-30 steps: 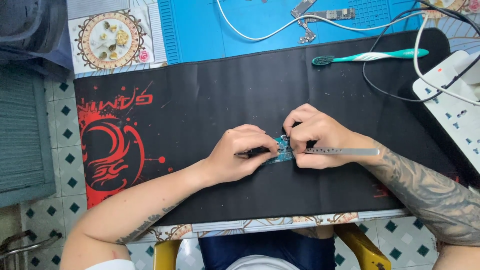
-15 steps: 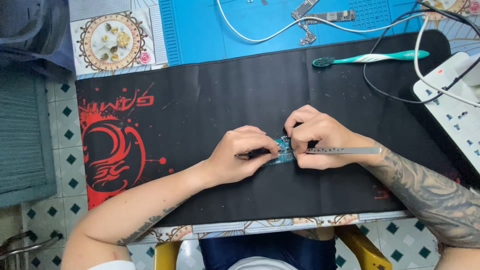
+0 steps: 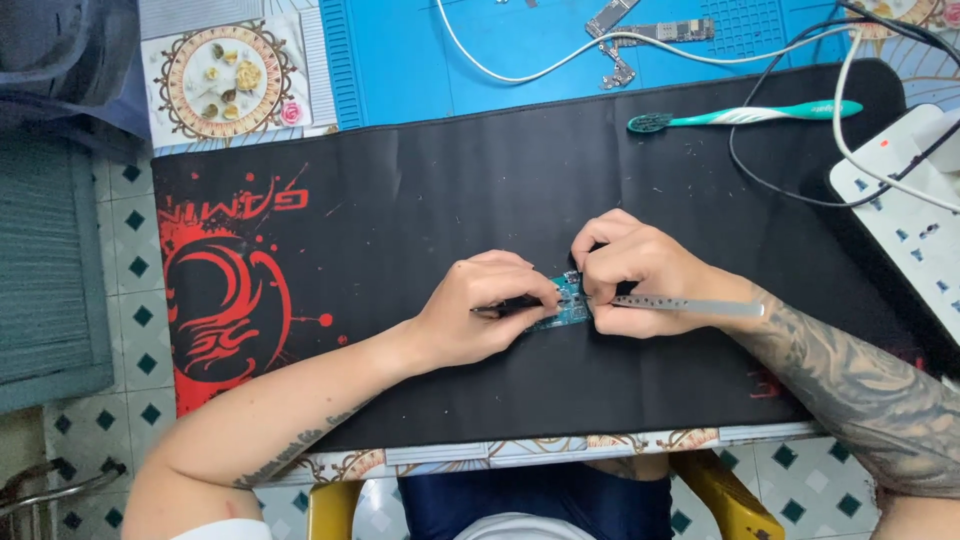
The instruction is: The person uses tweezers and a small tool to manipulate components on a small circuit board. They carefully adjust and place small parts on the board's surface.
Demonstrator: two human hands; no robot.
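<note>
A small blue-green circuit board [image 3: 566, 303] in the middle of the black mat [image 3: 450, 200], pinned flat between both hands. Left hand [image 3: 480, 310] curled narrow, fingertips pressing the board's left end, with a thin dark tool tucked under the fingers. Right hand [image 3: 640, 272] closed on flat metal tweezers [image 3: 690, 305] — tips down at the board's right edge. Work looks mid-way: board out and held, tool tips on it, no loose parts seen beside it, so hard to tell how much is left.

Lots of open mat to the left and in front. Near edge of the bench [image 3: 560, 450] just below the wrists. Farther up, a teal toothbrush [image 3: 740, 116], a white cable [image 3: 520, 70] and more board parts [image 3: 650, 30] on the blue mat [image 3: 400, 60]. To the right, a white power strip [image 3: 905, 200] and black wires — tighter room there.
</note>
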